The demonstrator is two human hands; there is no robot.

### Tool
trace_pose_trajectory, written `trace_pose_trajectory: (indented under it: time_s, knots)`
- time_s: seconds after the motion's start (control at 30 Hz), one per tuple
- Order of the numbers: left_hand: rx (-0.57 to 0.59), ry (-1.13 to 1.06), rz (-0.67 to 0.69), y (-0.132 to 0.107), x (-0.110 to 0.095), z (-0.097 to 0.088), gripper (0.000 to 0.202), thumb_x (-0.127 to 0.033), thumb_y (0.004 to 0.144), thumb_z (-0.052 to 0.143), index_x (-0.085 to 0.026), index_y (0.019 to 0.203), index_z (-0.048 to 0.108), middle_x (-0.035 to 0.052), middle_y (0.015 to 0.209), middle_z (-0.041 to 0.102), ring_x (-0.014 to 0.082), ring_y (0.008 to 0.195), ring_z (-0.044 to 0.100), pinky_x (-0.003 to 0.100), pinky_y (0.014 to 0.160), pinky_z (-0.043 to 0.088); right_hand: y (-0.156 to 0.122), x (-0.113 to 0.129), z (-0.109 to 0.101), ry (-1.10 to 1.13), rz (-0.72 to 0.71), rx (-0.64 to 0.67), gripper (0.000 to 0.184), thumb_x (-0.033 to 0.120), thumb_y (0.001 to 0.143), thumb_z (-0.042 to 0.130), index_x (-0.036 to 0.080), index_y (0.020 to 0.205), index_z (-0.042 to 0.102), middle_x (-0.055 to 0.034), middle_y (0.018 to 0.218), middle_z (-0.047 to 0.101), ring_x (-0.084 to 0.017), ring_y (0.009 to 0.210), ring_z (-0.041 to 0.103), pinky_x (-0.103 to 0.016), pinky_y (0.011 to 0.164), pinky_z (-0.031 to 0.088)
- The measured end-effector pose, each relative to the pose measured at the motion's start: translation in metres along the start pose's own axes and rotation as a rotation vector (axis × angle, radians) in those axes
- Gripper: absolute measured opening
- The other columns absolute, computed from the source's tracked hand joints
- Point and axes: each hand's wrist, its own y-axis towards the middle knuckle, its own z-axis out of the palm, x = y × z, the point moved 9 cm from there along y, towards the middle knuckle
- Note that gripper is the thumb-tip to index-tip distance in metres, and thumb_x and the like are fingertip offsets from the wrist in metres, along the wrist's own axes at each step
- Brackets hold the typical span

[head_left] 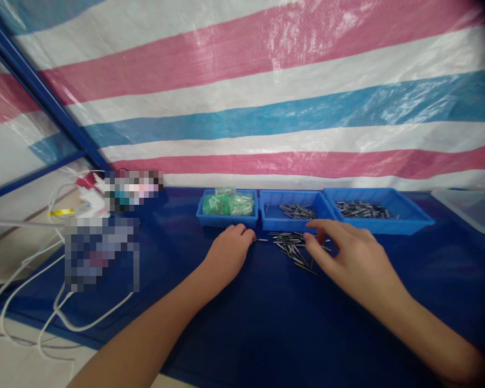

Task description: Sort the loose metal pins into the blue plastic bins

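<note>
A loose pile of small dark metal pins [293, 249] lies on the dark blue table cover [267, 323], just in front of three blue trays. My right hand [347, 256] rests over the pile's right side, its fingers spread and bent down onto the pins. My left hand [230, 250] lies to the left of the pile with its fingers curled in, and a single thin pin [262, 240] pokes out from its fingertips.
The left blue tray [227, 220] holds green and clear plastic bags. The middle tray [295, 221] and the right tray [382, 223] hold more pins. A clear plastic box [472, 210] stands at far right. White cables [60, 312] trail at the left. A striped tarp [267, 108] hangs behind.
</note>
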Motion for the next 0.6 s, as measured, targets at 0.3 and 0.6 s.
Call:
trace_pose_trajectory:
  time_s: [0.3,0.6]
  knots:
    - [-0.128,-0.124,0.016,0.000,-0.007,-0.016,0.026,-0.019,0.095,0.040,-0.020,0.111,0.060,0.0073,0.100,0.062,0.0217,0.091,0.056,0.036,0.081,0.044,-0.004,0.013,0.014,0.096,-0.050,0.112,0.017,0.030,0.087,0.053,0.021,0.090,0.067,-0.0044,0.079,0.067,-0.022,0.075,0.062,-0.039,0.075,0.041]
    - [-0.214,-1.049,-0.030,-0.006,-0.029,-0.022,0.022,-0.027,0.093,0.046,-0.018,0.104,0.063,0.0058,0.106,0.066,0.0179,0.098,0.061,0.028,0.086,0.046,-0.012,0.036,0.038,0.632,-0.035,0.326,0.019,0.027,0.088,0.050,0.023,0.096,0.067,-0.0040,0.088,0.067,-0.018,0.080,0.062,-0.029,0.069,0.049]
